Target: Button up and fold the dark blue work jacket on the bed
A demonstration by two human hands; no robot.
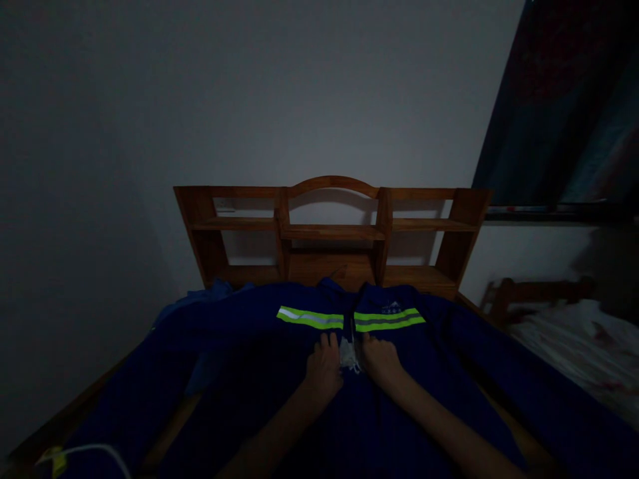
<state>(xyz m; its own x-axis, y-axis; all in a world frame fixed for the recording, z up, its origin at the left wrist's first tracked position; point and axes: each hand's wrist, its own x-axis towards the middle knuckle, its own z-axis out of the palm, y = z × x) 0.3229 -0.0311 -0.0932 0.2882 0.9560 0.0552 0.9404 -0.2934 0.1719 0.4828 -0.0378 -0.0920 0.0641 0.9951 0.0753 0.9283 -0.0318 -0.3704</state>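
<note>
A dark blue work jacket (279,359) lies spread out, sleeves to both sides, with yellow-green and silver reflective bands (389,320) across the chest. My left hand (323,366) is closed, its curled fingers on the jacket front just left of the opening. On the other side of the opening, my right hand (382,360) is closed on the front edge. Between the hands shows a crumpled whitish piece (348,354) with thin string-like ends; what it is I cannot make out. The dim light hides the fingertips.
Behind the collar stands a wooden headboard with shelves (332,233) against a pale wall. Lighter blue cloth (200,372) lies under the left sleeve. A white cord (100,448) with a yellow tag is at lower left. Pale bedding (584,339) lies at right, below a dark curtain (559,120).
</note>
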